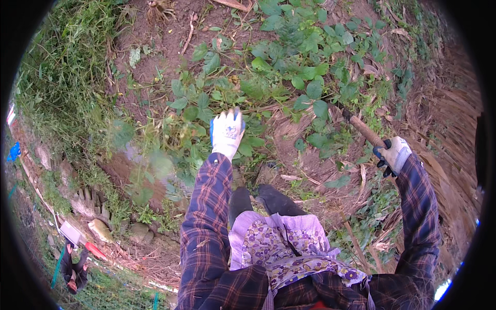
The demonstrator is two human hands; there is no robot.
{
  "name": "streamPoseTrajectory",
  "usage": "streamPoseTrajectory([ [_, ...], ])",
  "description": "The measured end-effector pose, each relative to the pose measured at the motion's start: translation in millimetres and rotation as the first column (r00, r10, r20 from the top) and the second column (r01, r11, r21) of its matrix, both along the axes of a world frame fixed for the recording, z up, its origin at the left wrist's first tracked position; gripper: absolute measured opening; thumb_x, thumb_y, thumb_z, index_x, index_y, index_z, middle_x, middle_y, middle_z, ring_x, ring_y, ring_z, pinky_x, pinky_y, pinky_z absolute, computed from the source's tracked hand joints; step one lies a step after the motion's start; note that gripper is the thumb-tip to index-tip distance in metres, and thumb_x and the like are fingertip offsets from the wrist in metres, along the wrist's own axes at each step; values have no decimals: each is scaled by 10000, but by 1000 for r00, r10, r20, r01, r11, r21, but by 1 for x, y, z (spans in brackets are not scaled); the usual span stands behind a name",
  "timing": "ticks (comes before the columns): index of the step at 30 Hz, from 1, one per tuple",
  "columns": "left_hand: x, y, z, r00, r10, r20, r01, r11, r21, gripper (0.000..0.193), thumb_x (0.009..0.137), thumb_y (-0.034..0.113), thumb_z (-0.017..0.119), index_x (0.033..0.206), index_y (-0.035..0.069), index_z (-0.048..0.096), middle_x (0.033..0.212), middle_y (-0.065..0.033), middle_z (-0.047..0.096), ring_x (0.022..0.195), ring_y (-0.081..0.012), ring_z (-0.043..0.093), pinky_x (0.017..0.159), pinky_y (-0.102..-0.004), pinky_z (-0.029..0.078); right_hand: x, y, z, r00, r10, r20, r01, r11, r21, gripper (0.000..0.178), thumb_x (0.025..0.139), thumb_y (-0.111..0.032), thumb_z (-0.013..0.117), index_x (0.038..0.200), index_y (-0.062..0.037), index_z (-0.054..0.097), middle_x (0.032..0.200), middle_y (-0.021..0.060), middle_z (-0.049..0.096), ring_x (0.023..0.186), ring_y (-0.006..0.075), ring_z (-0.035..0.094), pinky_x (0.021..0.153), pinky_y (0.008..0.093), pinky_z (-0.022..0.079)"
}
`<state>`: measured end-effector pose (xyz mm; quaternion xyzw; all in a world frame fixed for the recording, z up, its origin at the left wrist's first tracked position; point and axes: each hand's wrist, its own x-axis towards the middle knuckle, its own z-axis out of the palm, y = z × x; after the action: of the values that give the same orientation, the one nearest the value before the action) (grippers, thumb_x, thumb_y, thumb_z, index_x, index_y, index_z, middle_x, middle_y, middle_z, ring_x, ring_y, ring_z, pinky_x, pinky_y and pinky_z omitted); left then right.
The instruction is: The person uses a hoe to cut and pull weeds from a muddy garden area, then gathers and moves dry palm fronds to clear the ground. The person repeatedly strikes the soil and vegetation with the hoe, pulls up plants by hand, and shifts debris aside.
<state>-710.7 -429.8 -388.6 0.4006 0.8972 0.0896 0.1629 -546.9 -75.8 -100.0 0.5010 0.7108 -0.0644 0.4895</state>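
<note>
My left hand (227, 133), in a white glove with blue coating at its edges, is among green leafy plants (206, 95) in front of me. Its fingers curl down and away, so whatever they grip is hidden. Out to the right, my right hand (395, 156), in a pale glove with dark fingers, is closed round the wooden handle of a tool (368, 130). The handle slants up and left to a dark metal collar. Beyond that, leaves and soil hide the tool's head, so its kind does not show.
Dry straw-like stalks (444, 129) lie along the right. Tall grass (67, 77) grows at the left, above a row of stones (101, 227). My dark boots (274, 199) stand on the soil below a flowered apron (281, 243). Another person (75, 268) is at the lower left.
</note>
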Motion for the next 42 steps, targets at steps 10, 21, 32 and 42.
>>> streamPoseTrajectory([
  [10,37,83,-73,940,52,338,102,901,-421,520,836,412,599,1243,92,545,1060,-64,634,1026,-262,591,966,-442,367,-5,-19,4,999,30,32,-29,999,-27,353,840,-323,653,967,5,671,761,130,674,685,218,661,665,357,520],
  [21,132,110,10,679,250,691,-62,957,-285,472,899,457,497,1078,35,610,1063,-195,663,999,-344,636,857,-447,491,-28,-47,10,975,162,149,-158,987,-39,534,834,-439,604,1121,11,620,1063,215,656,1015,317,635,888,396,494],
  [32,159,103,124,386,275,881,-226,954,-199,430,906,452,491,1026,55,600,950,-217,660,895,-394,621,787,-466,485,-42,-46,16,980,179,86,-178,984,-14,501,845,-415,613,1125,0,629,1091,199,658,1016,302,644,878,380,506],
  [42,89,-151,304,727,279,627,-1,914,-406,436,859,272,549,1243,73,495,821,-116,677,710,-262,656,682,-389,527,-23,-44,-2,980,194,42,-191,979,-75,595,868,-507,529,1180,-7,610,1183,208,619,1099,328,607,915,417,488],
])
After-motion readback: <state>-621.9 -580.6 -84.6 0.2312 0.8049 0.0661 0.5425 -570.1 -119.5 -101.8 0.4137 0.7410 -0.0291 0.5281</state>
